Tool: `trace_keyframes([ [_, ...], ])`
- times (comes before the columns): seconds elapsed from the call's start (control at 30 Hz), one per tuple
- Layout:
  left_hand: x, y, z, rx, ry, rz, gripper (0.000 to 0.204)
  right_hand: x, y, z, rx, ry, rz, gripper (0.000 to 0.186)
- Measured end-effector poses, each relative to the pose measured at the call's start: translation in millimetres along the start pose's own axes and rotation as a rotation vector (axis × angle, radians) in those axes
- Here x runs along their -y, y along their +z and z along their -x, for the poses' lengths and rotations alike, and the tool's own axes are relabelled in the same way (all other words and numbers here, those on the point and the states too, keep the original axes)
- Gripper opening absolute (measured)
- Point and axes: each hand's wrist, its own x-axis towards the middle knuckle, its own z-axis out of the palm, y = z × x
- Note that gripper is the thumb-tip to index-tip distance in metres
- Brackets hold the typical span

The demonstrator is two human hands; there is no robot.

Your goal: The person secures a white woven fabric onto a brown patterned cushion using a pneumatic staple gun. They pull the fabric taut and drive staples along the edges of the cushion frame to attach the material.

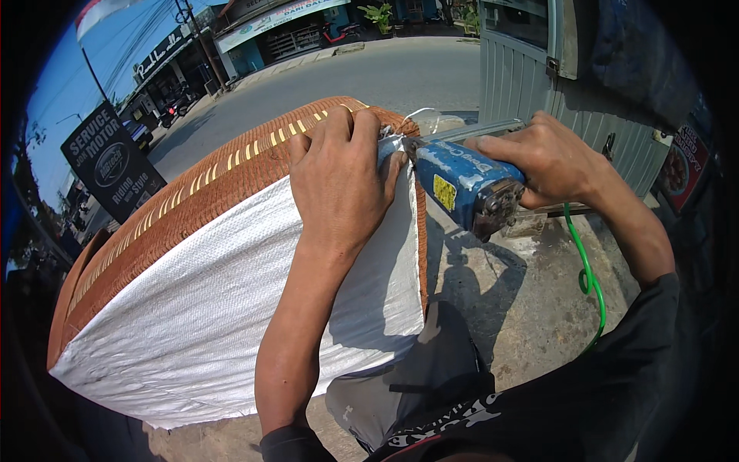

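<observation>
A large upholstered piece (223,165) in brown corduroy, with a yellow-striped band, is tilted up in front of me. White woven backing fabric (200,289) covers the side facing me. My left hand (339,177) grips the fabric at the upper right corner, fingers over the brown edge and thumb on the white. Wrapped round the handle of a blue staple gun (466,185) is my right hand (550,158). The tool's nose meets the corner just right of my left thumb. What lies under its tip is too small to tell.
A green air hose (586,269) hangs down on the right. Grey metal panelling (516,85) stands behind my right hand. My knee (416,377) is below the piece, above concrete ground (539,316). A black sign (112,158) stands at the left, by the road (308,81).
</observation>
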Motion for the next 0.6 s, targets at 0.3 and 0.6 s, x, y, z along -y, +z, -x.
trace_keyframes([
  [0.3,0,-1,-1,0.029,-0.014,-0.006,0.041,9,17,18,-0.02,-0.015,0.087,0.064],
  [0.6,-5,-3,1,0.054,-0.056,-0.001,0.041,17,9,16,0.002,0.025,0.064,0.051],
])
